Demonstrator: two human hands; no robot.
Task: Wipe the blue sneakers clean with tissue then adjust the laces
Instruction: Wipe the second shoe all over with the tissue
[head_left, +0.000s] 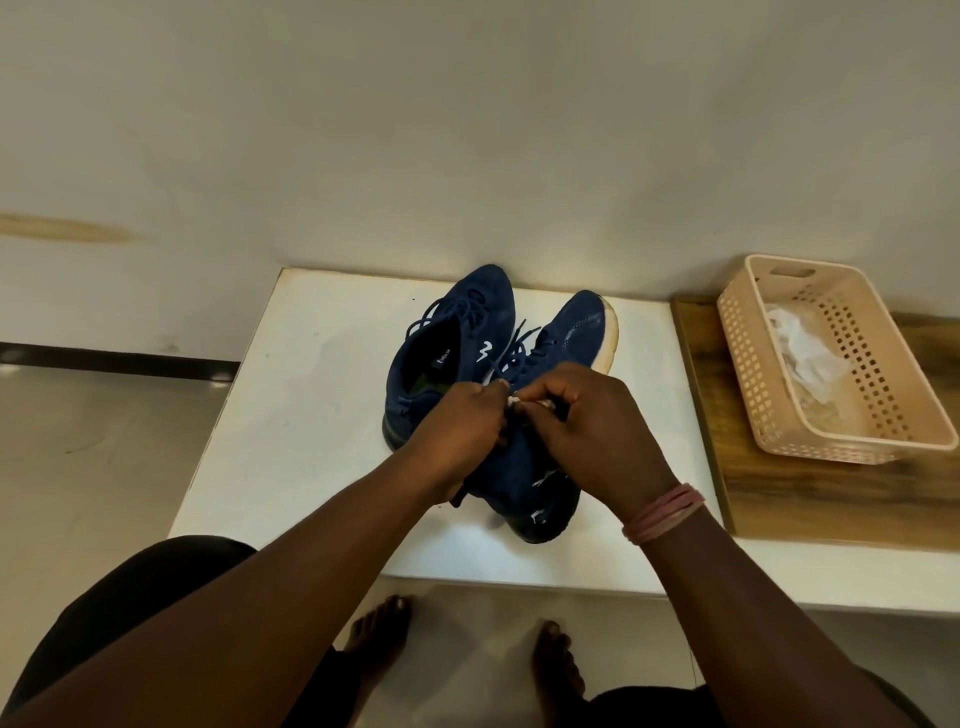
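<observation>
Plain off-white wall (467, 130) behind; white table (291, 415); wooden board (831, 499) at right; pale tiled floor (93, 467).

The scene is lit evenly and softly from above, and the white table (291, 415) is rendered bright, almost washed out. Short, soft shadows are cast beside the sneakers (467, 332). Strong wide-angle bending is seen at the edges, where the forearms are stretched. Slight motion blur is noted on the basket (748, 374) and the wooden board (810, 499).
</observation>
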